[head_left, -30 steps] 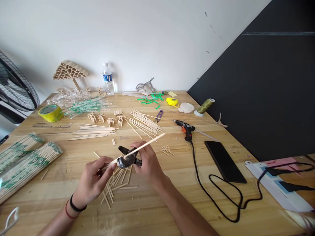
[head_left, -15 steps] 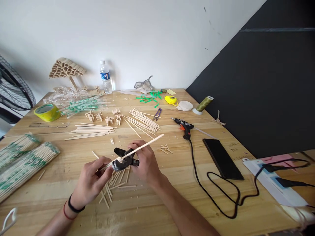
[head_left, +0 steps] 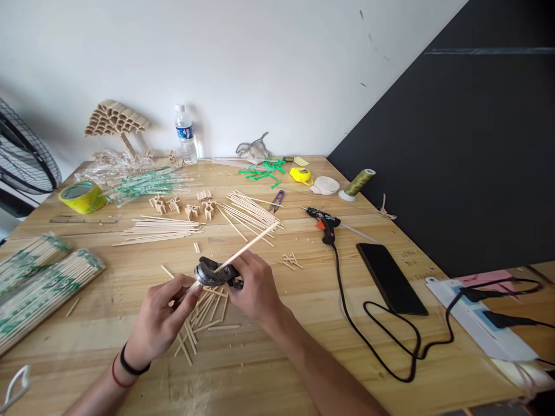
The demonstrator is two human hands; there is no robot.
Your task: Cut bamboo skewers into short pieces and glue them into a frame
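Pinched in my left hand [head_left: 167, 312] is one end of a thin wooden stick [head_left: 249, 247], which slants up to the right. My right hand [head_left: 255, 283] is closed around the handles of a dark cutting tool [head_left: 214, 273]. The tool's rounded jaws lie across the stick, close to my left fingertips. Below the tool, short cut sticks [head_left: 191, 341] are scattered on the wooden table [head_left: 269, 381].
Longer sticks [head_left: 160, 228] and small wooden pieces [head_left: 192, 212] lie beyond my hands. Wrapped stick bundles [head_left: 47, 294] are at left. At right are a glue gun [head_left: 323, 222], its looping cord [head_left: 347, 318], a black phone [head_left: 391, 278] and a power strip [head_left: 481, 318].
The tool has turned in my right hand, and its jaws now sit over the stick. The stick's far end has dipped and shifted slightly left.
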